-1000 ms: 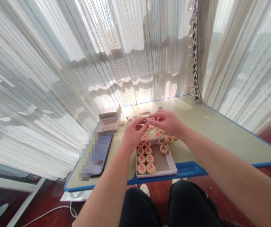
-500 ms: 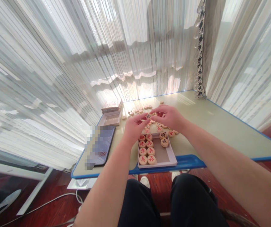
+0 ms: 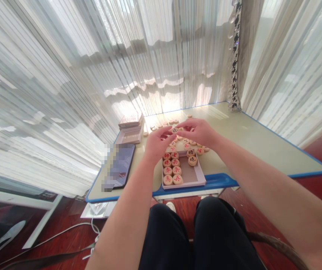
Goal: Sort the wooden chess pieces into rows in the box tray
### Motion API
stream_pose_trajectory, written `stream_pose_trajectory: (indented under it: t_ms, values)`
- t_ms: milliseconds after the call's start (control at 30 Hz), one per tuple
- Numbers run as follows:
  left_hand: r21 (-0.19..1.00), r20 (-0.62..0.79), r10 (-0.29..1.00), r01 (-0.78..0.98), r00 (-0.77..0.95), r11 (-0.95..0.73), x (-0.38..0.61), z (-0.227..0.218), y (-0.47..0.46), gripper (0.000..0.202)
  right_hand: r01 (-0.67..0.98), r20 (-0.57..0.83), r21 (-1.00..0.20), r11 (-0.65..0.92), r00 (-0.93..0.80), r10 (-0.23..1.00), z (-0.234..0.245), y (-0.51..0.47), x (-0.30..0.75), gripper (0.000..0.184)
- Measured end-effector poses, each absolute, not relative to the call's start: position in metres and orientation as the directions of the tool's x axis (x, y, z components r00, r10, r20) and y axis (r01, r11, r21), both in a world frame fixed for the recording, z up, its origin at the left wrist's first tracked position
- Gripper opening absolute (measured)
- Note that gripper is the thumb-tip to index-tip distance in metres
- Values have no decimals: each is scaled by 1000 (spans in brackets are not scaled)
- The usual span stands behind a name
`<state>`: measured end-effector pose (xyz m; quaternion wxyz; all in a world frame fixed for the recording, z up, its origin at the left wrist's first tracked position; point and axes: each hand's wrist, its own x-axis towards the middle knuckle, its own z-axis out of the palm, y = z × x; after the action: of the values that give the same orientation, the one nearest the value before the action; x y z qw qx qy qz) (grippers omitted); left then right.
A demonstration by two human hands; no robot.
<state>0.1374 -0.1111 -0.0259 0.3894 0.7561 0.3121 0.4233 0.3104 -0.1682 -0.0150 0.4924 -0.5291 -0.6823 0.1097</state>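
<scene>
Over the far side of the box, a round wooden Chinese chess piece with a black character is held up between my two hands. My left hand has its fingertips at the piece's left edge, thumb below. From the other side, my right hand closes thumb and forefinger on it. Below them sits a shallow open box. Red-marked pieces fill two columns at its left, and two black-marked pieces lie at its upper right. Loose pieces lie beyond the box, partly hidden by my hands.
A tablet lies left on the pale table, which has a blue rim. Behind it are another shallow box part and a stacked box. Curtains hang close behind the table. Cables run across the floor.
The whole view has shifted slightly, with the table sitting higher in the picture. Both hands stay around the same black-marked piece, and the pieces in the box are unchanged.
</scene>
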Motion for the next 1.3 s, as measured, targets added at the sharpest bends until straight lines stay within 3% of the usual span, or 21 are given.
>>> stream_pose_trajectory:
  t_ms: [367,700,933,1133,1300]
  values:
    - [818,414,773,176,481,-547,137,-20,-119,32,629,429,-694,350,-29,903,-6,-173,322,35]
    - [796,434,772,204,464,-570,137,-22,-115,28,634,449,-724,271,135,883,-8,-168,334,29]
    - [779,438,783,248,441,-575,134,-18,-116,29,460,406,-846,269,230,884,8,-192,353,42]
    - [852,347,782,175,517,-494,131,-12,-128,34,387,430,-870,306,293,854,-25,-240,318,39]
    - [854,350,698,93,625,-512,129,-7,-137,36,608,533,-739,292,261,805,-49,-249,301,33]
